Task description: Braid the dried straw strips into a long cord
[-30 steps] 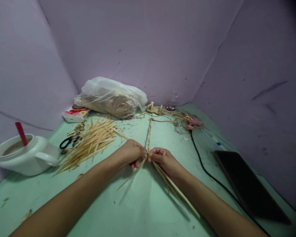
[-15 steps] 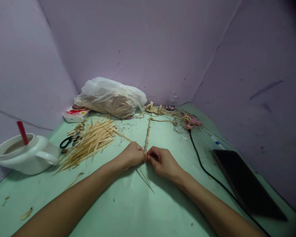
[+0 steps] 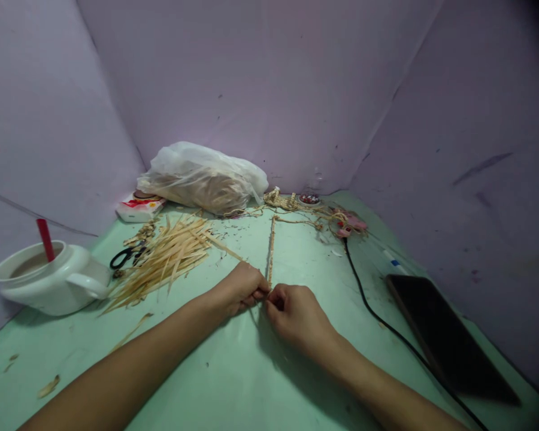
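From the head view, I see both arms reach in from the near edge of the green tabletop (image 3: 233, 383) and meet at its middle. The left forearm slants up from the lower left, its wrist nearly straight, and the left hand (image 3: 245, 287) lies low with the back of it turned up and its knuckles bent. Its thumb and forefinger are clamped on the near end of a thin braided cord (image 3: 272, 245), the other fingers curled in underneath. The right forearm comes in from the lower right. The right hand (image 3: 299, 312) is arched, knuckles raised, with a rounded hollow between thumb and forefinger; their tips come together in a pinch at that same end of the cord, just beside the left fingertips. Which strand they grip, I cannot tell.

The cord runs almost straight away from the hands along the table, its far end bending to the right. Left of it spreads a heap of pale straw strips (image 3: 179, 254), with black-handled scissors (image 3: 122, 257) beside it and a white pot (image 3: 65, 281) further left. A dark flat device (image 3: 449, 338) lies well apart, right of the right hand.
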The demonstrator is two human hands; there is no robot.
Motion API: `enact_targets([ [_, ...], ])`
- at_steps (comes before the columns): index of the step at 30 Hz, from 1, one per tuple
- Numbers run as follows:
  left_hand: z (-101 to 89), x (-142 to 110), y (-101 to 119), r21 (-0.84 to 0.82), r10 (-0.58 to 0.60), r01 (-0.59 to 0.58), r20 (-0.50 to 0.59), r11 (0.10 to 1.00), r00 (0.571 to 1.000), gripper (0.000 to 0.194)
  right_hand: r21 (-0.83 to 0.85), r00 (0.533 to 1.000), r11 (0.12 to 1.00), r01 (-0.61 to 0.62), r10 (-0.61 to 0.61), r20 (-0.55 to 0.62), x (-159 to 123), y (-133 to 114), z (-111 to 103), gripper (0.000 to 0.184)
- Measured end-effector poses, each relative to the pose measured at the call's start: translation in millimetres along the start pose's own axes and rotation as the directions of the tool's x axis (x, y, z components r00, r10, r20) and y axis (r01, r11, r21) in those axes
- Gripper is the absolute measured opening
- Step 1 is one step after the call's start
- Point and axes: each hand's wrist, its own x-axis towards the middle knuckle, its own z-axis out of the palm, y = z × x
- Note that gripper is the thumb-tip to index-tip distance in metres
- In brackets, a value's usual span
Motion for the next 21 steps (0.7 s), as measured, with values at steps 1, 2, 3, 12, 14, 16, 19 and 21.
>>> enact_targets([
  [1,-1.5,1,-2,-0.005,0.014,-0.014,0.022,1.000,1.000,0.015,-0.020,1.000,0.999,0.030,-0.031,-0.005,-2,-1,1,0.016],
  [2,-3.1,3,-3,-0.004,0.038,-0.038,0.040,0.999,0.998,0.013,-0.025,0.998,0.998,0.060,-0.060,0.004,-3,-2,0,0.017],
  [3,-4.7,4,-4,0.003,0.066,-0.066,0.053,0.998,0.996,0.011,-0.012,0.997,0.997,0.079,-0.078,0.029,-3,-2,-2,0.016],
  [12,-13.3,4,-2,0.059,0.130,-0.137,0.120,0.989,0.984,0.011,0.646,0.970,0.749,-0.149,0.238,-0.052,23,7,-31,0.026],
  [14,-12.5,3,-1,0.055,0.133,-0.140,0.120,0.989,0.984,0.012,0.728,0.953,0.619,-0.295,0.249,0.174,24,4,-25,0.020],
  [16,-11.7,2,-1,0.055,0.152,-0.159,0.117,0.986,0.982,0.012,0.738,0.915,0.542,-0.403,0.232,0.329,23,0,-17,0.015],
  [19,-11.4,2,-2,0.052,0.154,-0.161,0.125,0.986,0.980,0.010,0.720,0.893,0.530,-0.448,0.236,0.383,21,-2,-10,0.011],
  [21,-11.8,3,-3,0.061,0.151,-0.160,0.131,0.985,0.980,0.008,0.696,0.899,0.569,-0.437,0.247,0.363,21,0,-8,0.010],
])
